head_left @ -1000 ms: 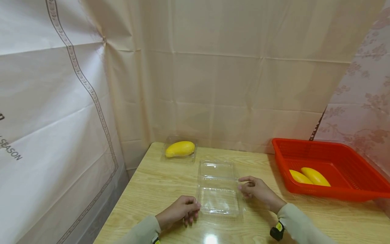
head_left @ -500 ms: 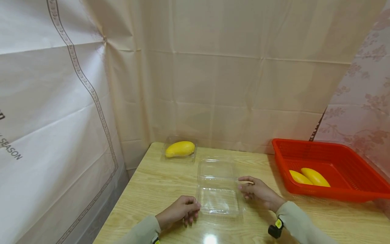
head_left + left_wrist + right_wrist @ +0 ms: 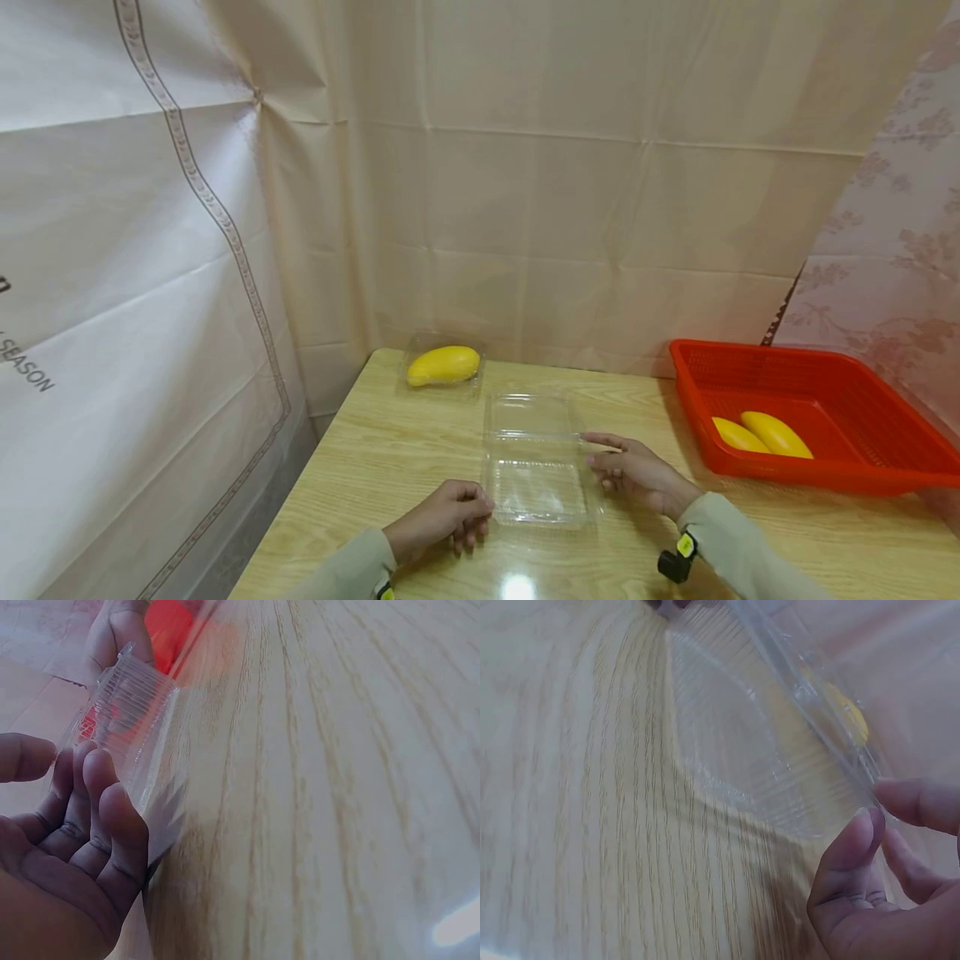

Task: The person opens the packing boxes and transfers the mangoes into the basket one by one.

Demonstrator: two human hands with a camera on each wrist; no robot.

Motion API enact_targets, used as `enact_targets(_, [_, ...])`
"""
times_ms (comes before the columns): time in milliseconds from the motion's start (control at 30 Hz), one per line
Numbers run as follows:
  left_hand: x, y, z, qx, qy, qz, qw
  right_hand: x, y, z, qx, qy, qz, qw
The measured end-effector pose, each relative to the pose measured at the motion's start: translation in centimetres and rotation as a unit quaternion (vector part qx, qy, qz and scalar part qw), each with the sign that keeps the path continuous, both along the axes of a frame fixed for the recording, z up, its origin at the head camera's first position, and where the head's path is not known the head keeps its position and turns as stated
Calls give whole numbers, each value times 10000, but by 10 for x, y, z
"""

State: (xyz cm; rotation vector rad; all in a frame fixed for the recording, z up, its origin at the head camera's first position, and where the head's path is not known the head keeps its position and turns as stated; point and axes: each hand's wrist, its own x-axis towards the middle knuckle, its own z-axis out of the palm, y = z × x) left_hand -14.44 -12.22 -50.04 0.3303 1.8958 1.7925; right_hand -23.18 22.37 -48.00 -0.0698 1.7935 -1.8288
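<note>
A clear plastic clamshell container lies opened out on the table, its far panel toward the back wall. My left hand pinches the container's near left edge between thumb and forefinger; the other fingers are bent, as the left wrist view shows. At the right side, my right hand pinches the thin rim between thumb and forefinger, seen closely in the right wrist view. Nothing lies inside the container. Its transparent edges are hard to make out.
Behind, at the left, a yellow mango-like fruit sits in another clear container. A red plastic basket with two similar yellow fruits stands at the right. Cloth sheets hang along the table's back.
The far panel rose slightly half a second ago and is lower again now, a little further left. My right hand's fingertips have shifted slightly left; my left hand stays put.
</note>
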Motion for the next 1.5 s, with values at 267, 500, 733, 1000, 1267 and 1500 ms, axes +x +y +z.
enact_targets(267, [0,0,-2,-12,64,-76,9999,-6,-1,-8,-60,21,-333,9994])
enact_targets(500, [-1,1,0,-36,118,1,9999,-7,-3,-7,-173,417,-424,9981])
enact_targets(733, [-1,0,0,-15,83,-11,10000,-3,-2,-5,-1,871,-321,9957])
enact_targets(1000, [0,0,0,27,58,16,10000,3,2,-4,138,899,-201,9956])
enact_targets(1267, [-1,0,-3,109,102,-11,9999,15,7,1,262,466,202,9984])
enact_targets(1500, [-1,-1,-4,151,13,9,9999,24,13,0,335,453,642,9963])
